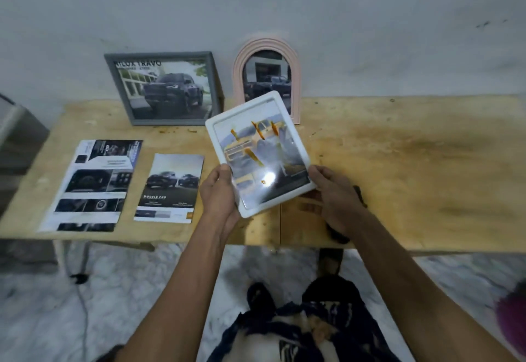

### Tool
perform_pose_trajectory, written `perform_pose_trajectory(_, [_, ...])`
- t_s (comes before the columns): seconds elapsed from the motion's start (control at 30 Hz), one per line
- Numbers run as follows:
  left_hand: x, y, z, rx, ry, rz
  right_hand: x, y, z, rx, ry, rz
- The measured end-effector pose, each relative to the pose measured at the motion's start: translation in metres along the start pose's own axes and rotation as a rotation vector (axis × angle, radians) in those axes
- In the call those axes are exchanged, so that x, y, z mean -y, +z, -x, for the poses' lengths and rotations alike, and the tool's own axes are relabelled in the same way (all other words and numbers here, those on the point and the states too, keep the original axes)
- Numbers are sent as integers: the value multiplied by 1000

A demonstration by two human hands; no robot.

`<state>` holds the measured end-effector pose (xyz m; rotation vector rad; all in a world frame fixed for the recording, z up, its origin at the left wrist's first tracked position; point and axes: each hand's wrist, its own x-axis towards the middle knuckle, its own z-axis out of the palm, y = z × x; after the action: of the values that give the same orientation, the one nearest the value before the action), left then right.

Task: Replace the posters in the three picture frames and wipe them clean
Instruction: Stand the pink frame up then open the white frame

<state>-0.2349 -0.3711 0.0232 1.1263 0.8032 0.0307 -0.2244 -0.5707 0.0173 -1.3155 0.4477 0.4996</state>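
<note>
The left hand [220,190] and right hand [331,190] are clamped on the white rounded plastic frame [257,152] above the plywood worktop [412,162]; orange smears should be wiped while it is steadied.

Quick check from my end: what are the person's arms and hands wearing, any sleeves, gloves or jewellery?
Nothing that shows. The left hand and right hand are bare, without gloves, rings or a watch. Both forearms are uncovered right down to the bottom edge of the picture; no sleeve shows.
</note>
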Motion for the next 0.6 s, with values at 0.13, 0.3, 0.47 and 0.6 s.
perform_pose_trajectory(0.13, [-1,-33,6,-19,-23,34,-14,28,21,27,8,-64])
perform_pose_trajectory(0.3, [-13,-53,2,6,-137,41,-8,37,40,18,-278,129])
perform_pose_trajectory(0.47, [-50,-68,-16,135,-181,19,-3,25,43,-80,-763,686])
perform_pose_trajectory(0.6, [-68,-73,-33,184,-238,-159,-11,24,42,-48,-823,707])
